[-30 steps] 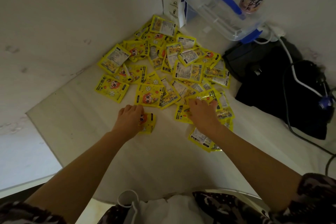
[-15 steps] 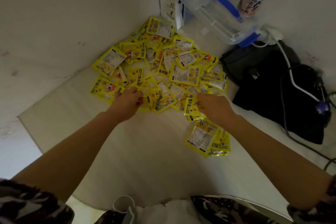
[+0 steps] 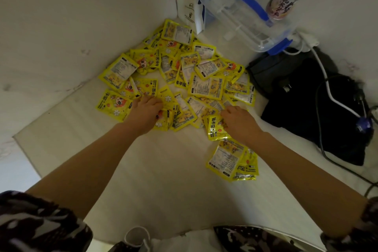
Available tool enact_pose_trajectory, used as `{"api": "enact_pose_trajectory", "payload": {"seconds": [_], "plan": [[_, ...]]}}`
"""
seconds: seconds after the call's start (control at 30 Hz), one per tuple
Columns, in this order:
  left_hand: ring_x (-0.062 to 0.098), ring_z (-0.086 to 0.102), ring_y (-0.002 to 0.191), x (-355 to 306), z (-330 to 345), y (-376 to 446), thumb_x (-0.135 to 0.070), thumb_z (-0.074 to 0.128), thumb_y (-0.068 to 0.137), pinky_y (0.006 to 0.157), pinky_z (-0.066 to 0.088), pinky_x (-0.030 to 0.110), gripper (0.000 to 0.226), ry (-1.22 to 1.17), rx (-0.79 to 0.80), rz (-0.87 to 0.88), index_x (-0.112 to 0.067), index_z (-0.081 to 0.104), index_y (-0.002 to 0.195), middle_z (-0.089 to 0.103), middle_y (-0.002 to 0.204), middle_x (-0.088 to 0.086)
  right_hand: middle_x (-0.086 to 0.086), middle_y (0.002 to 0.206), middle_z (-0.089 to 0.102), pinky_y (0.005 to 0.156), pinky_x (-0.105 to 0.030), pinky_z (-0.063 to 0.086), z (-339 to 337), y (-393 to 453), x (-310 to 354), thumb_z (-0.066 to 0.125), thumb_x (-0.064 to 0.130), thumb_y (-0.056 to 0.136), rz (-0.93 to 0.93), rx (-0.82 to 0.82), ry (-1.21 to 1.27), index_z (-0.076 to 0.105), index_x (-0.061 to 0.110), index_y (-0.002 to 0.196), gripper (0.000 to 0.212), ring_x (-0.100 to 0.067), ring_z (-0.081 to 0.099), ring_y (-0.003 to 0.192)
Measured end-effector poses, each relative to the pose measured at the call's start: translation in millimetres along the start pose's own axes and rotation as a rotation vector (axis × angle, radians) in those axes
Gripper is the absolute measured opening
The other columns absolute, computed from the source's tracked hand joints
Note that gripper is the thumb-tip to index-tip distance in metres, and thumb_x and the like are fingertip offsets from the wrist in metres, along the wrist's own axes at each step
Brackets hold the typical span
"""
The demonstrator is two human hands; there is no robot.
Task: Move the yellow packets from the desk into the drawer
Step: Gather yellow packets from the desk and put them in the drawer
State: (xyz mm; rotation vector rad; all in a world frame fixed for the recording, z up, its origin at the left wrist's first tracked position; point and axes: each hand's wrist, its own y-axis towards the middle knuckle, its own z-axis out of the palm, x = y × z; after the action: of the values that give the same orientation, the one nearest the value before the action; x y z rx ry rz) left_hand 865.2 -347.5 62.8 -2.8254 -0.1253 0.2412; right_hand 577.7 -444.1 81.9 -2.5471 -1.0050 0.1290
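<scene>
A pale, flat desk top (image 3: 143, 170) runs into a white wall corner. A black fabric bag (image 3: 306, 108) lies at its right side, behind it a clear plastic box with blue clips (image 3: 245, 18). The glossy yellow packets (image 3: 206, 86) lie heaped in the corner — a few (image 3: 231, 159) apart, nearer. The left hand (image 3: 146, 112) curls its fingers onto packets at the heap's edge; the right hand (image 3: 239, 122) grasps one packet (image 3: 214, 128).

Both hands reach forward, left (image 3: 145, 113) and right (image 3: 239, 121), fingers curled
</scene>
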Motion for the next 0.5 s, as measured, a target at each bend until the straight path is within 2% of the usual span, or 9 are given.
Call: {"api": "enact_pose_trajectory", "payload": {"seconds": [0.13,0.27,0.4,0.5], "plan": [[0.025,0.033,0.137,-3,3,-7,-0.019,0.057,0.091,0.113,0.016,0.048,0.043,-0.019,-0.049,-0.017,-0.02,0.052,0.134,0.043,0.143,0.001,-0.014,0.12,0.054,0.089,-0.042,0.042,-1,0,0,0.052,0.019,0.091,-0.002,0.007,-0.003,0.052,0.008,0.124,0.034,-0.032,0.055,0.109],[0.026,0.039,0.134,-4,5,-9,-0.02,0.057,0.091,0.11,0.019,0.048,0.039,-0.014,-0.045,-0.015,-0.02,0.054,0.129,0.044,0.143,0.003,-0.013,0.124,0.052,0.094,-0.046,0.04,-2,-3,3,0.052,0.022,0.092,0.024,0.026,-0.033,0.049,0.011,0.124,0.034,-0.034,0.057,0.107],[0.026,0.054,0.12,-7,7,-16,-0.008,0.058,0.086,0.105,0.028,0.045,0.042,-0.033,-0.078,0.031,-0.021,0.056,0.126,0.047,0.14,0.002,-0.016,0.126,0.046,0.085,-0.047,0.047,-4,-8,6,0.056,0.022,0.091,0.058,0.003,-0.033,0.051,0.011,0.123,0.035,-0.035,0.059,0.096],[0.028,0.053,0.117,-9,7,-19,-0.011,0.061,0.085,0.1,0.033,0.048,0.043,-0.078,-0.068,-0.017,-0.023,0.057,0.126,0.045,0.135,0.005,-0.012,0.124,0.045,0.085,-0.047,0.045,-6,-11,8,0.053,0.027,0.093,0.073,-0.002,-0.031,0.047,0.014,0.127,0.036,-0.032,0.056,0.101]]}}
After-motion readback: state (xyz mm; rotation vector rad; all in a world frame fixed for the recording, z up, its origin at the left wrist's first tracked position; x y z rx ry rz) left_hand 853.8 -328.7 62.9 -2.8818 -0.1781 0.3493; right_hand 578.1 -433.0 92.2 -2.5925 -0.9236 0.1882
